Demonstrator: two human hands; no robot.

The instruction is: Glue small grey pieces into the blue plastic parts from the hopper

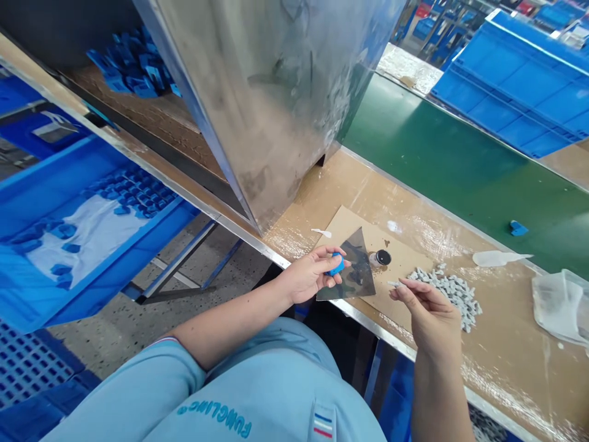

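Between the fingers of my left hand (315, 273) is a small blue plastic part (335, 264), held above a dark metal plate (354, 279). My right hand (427, 301) pinches a small grey piece (394, 284) between thumb and fingertips. Beside that hand lies a heap of similar grey pieces (453, 294). A small jar with black contents (381, 258) stands between the two hands, on a cardboard sheet (340, 218).
A large metal housing (276, 110) rises at left, with blue parts (133, 64) inside. Below it is a blue crate (92, 301) of parts. A green conveyor belt (442, 153) runs behind the bench, carrying one blue piece (518, 228). A plastic bottle (494, 258) lies right.
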